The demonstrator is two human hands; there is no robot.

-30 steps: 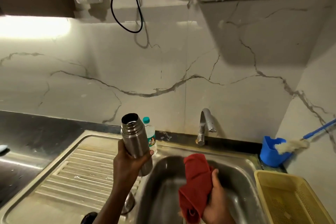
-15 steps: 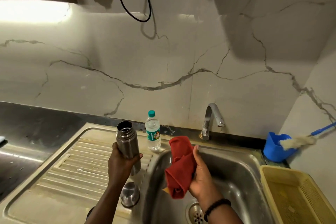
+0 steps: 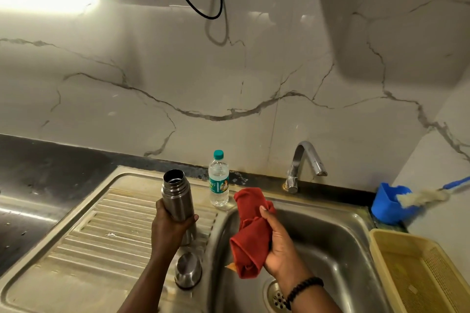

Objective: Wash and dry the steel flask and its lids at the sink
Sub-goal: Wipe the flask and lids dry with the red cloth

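My left hand (image 3: pixel 170 229) grips the open steel flask (image 3: pixel 177 198) upright by its lower body, above the ribbed drainboard (image 3: pixel 101 231). Its mouth is uncovered. A steel cup lid (image 3: pixel 188 274) stands upside down on the drainboard just below the flask, near the basin's left rim. My right hand (image 3: pixel 281 246) holds a bunched red cloth (image 3: pixel 250 231) over the left part of the sink basin (image 3: pixel 330 244), a short gap to the right of the flask.
A small plastic water bottle (image 3: pixel 218 181) stands at the back edge between drainboard and basin. The tap (image 3: pixel 304 162) is behind the basin. A blue holder (image 3: pixel 387 204) with a brush and a yellow basket (image 3: pixel 417 272) sit at the right. Dark counter (image 3: pixel 38 168) lies left.
My right hand has lifted the red cloth up and leftward toward the flask. The flask has come lower in view, down near the drainboard, as the camera tilted down.
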